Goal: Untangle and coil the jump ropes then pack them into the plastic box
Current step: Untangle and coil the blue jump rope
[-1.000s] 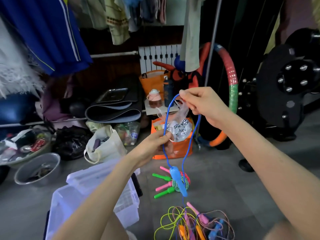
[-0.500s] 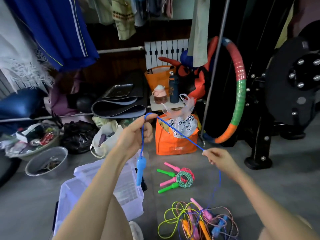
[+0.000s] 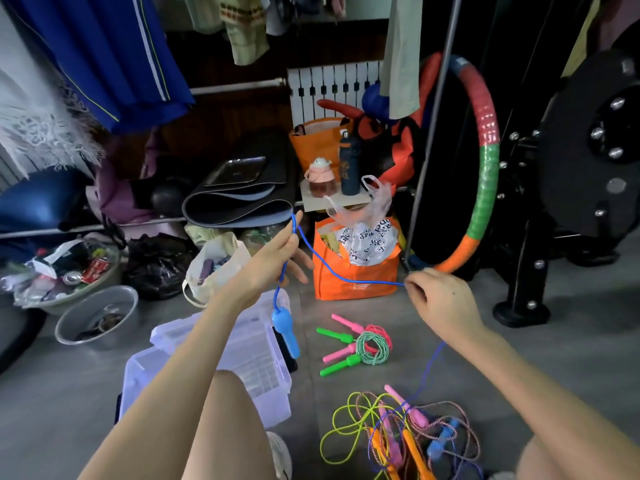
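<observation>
A blue jump rope [image 3: 332, 271] loops over my left hand [image 3: 277, 258], whose thumb and fingers hold it, and its light blue handle [image 3: 285, 329] dangles below over the plastic box [image 3: 263, 382]. My right hand [image 3: 440, 299] pinches the same rope further along; from there it drops to a tangled pile of ropes [image 3: 401, 434] on the floor. Two coiled ropes, green and pink [image 3: 367, 344], lie on the floor between the box and the pile.
An orange bag [image 3: 353, 271] with a plastic bag in it stands behind the ropes. A hula hoop [image 3: 485, 161] leans at the right by a black weight machine [image 3: 588, 161]. Metal bowls [image 3: 97, 317], bags and rolled mats crowd the left.
My right hand has dropped from head height to the lower right, sliding along the blue rope. My left hand rose with the rope looped over it, and the handle swung left over the box.
</observation>
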`<state>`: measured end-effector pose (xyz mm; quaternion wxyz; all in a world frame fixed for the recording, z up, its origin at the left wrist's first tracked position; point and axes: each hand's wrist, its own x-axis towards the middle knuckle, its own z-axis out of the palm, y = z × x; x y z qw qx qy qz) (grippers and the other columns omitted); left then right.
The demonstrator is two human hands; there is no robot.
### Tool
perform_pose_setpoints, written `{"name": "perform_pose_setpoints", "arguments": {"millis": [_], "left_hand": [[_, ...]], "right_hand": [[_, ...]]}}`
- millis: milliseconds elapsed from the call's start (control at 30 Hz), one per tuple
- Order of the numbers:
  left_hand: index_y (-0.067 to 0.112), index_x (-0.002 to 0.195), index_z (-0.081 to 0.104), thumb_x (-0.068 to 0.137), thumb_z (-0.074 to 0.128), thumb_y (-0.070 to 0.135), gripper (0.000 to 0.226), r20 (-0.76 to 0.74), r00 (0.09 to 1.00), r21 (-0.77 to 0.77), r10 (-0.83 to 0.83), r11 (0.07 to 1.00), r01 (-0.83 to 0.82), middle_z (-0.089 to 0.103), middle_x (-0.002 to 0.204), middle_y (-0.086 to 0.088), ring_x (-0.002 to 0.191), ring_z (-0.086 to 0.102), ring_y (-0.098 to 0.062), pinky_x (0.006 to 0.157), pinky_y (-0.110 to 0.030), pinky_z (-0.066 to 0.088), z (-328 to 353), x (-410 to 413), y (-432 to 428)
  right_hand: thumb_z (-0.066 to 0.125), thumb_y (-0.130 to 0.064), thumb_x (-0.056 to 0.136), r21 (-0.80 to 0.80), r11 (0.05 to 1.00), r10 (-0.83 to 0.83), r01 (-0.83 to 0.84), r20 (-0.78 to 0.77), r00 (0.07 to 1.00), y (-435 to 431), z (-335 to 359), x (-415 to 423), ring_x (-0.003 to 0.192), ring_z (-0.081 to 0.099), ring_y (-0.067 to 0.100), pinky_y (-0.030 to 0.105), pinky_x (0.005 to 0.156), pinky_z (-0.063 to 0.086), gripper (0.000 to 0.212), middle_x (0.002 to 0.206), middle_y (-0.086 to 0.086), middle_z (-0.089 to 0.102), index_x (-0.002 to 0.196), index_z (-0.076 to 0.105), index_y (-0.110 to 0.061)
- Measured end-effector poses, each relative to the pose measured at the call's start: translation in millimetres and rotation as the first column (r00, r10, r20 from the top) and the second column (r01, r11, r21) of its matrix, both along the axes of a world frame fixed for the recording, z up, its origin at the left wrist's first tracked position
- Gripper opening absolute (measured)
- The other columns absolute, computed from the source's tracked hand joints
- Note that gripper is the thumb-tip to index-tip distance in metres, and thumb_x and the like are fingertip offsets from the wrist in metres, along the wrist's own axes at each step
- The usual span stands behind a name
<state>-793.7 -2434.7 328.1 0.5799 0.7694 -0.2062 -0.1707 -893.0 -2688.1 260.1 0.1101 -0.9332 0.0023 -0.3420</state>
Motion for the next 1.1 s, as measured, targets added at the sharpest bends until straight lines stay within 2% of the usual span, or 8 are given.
{"name": "perform_pose_setpoints", "arguments": {"millis": [133, 233, 367, 433, 533, 633, 800, 1100], "left_hand": [[0.043, 0.14, 0.029, 0.102, 0.029, 0.035, 0.039, -0.005, 1.0, 0.002, -0.011, 1.0, 0.011, 0.069, 0.098, -0.009, 0.076, 0.067, -0.017, 0.052, -0.024, 0.04, -4, 4, -12], [0.03, 0.13, 0.045, 0.102, 0.029, 0.033, 0.032, -0.05, 0.999, -0.065, -0.01, 0.998, 0.007, 0.073, 0.089, -0.007, 0.074, 0.07, -0.016, 0.05, -0.02, 0.047, -6, 1, -24], [0.014, 0.106, 0.062, 0.1, 0.037, 0.031, 0.03, -0.089, 0.996, -0.113, -0.014, 0.994, 0.004, 0.067, 0.056, -0.001, 0.053, 0.066, -0.01, 0.05, -0.017, 0.046, -13, -7, -41], [0.014, 0.101, 0.064, 0.099, 0.039, 0.031, 0.031, -0.091, 0.996, -0.135, -0.001, 0.991, -0.012, 0.061, 0.047, 0.0, 0.046, 0.06, -0.009, 0.049, -0.016, 0.046, -18, -10, -49], [0.015, 0.094, 0.067, 0.096, 0.042, 0.037, 0.034, -0.136, 0.99, -0.203, -0.044, 0.979, 0.016, 0.062, 0.055, -0.007, 0.056, 0.062, -0.017, 0.056, -0.021, 0.05, -21, -16, -58], [0.016, 0.086, 0.063, 0.097, 0.038, 0.038, 0.035, -0.214, 0.973, -0.254, -0.083, 0.967, 0.026, 0.063, 0.055, -0.008, 0.063, 0.068, -0.023, 0.057, -0.024, 0.053, -16, -19, -66], [0.014, 0.104, 0.063, 0.1, 0.032, 0.039, 0.039, -0.231, 0.961, -0.209, -0.15, 0.973, 0.102, 0.064, 0.051, -0.007, 0.058, 0.068, -0.022, 0.069, -0.032, 0.056, -5, -21, -68], [0.012, 0.125, 0.046, 0.102, 0.025, 0.034, 0.038, -0.297, 0.915, -0.31, -0.274, 0.934, 0.18, 0.053, 0.045, -0.008, 0.035, 0.047, -0.019, 0.046, -0.026, 0.047, 7, -25, -68]], "right_hand": [[0.079, -0.009, 0.057, -0.411, 0.889, 0.175, -0.202, -0.102, 0.979, 16, 46, -3, 0.051, 0.05, 0.021, 0.027, 0.041, 0.037, 0.021, 0.055, -0.002, 0.047, 0.056, 0.06, -0.017], [0.079, -0.011, 0.056, -0.482, 0.806, 0.265, -0.343, -0.225, 0.938, 24, 55, 1, 0.054, 0.047, 0.019, 0.025, 0.045, 0.032, 0.022, 0.055, -0.003, 0.044, 0.055, 0.06, -0.022], [0.062, -0.028, 0.074, -0.355, 0.816, 0.376, -0.457, -0.275, 0.885, 37, 70, 7, 0.059, 0.049, 0.014, 0.019, 0.052, 0.035, 0.014, 0.058, -0.008, 0.05, 0.062, 0.067, -0.029], [0.053, -0.031, 0.084, -0.179, 0.868, 0.379, -0.464, -0.367, 0.85, 43, 83, 6, 0.07, 0.044, 0.005, 0.021, 0.062, 0.035, 0.021, 0.068, -0.012, 0.051, 0.076, 0.072, -0.029], [0.055, -0.028, 0.09, 0.071, 0.892, 0.435, -0.447, -0.409, 0.802, 43, 98, 9, 0.077, 0.043, -0.011, 0.015, 0.066, 0.031, 0.018, 0.071, -0.018, 0.049, 0.085, 0.072, -0.024], [0.057, -0.029, 0.089, 0.16, 0.906, 0.422, -0.391, -0.356, 0.834, 37, 107, 18, 0.076, 0.049, -0.002, 0.024, 0.067, 0.036, 0.017, 0.073, -0.013, 0.056, 0.088, 0.073, -0.022], [0.062, -0.032, 0.086, 0.332, 0.881, 0.422, -0.338, -0.225, 0.878, 23, 123, 24, 0.076, 0.06, 0.004, 0.029, 0.071, 0.046, 0.012, 0.074, -0.016, 0.064, 0.085, 0.073, -0.028], [0.063, -0.029, 0.085, 0.362, 0.884, 0.395, -0.295, -0.241, 0.887, 17, 125, 25, 0.08, 0.064, 0.008, 0.037, 0.078, 0.051, 0.01, 0.081, -0.009, 0.07, 0.083, 0.073, -0.026]]}}
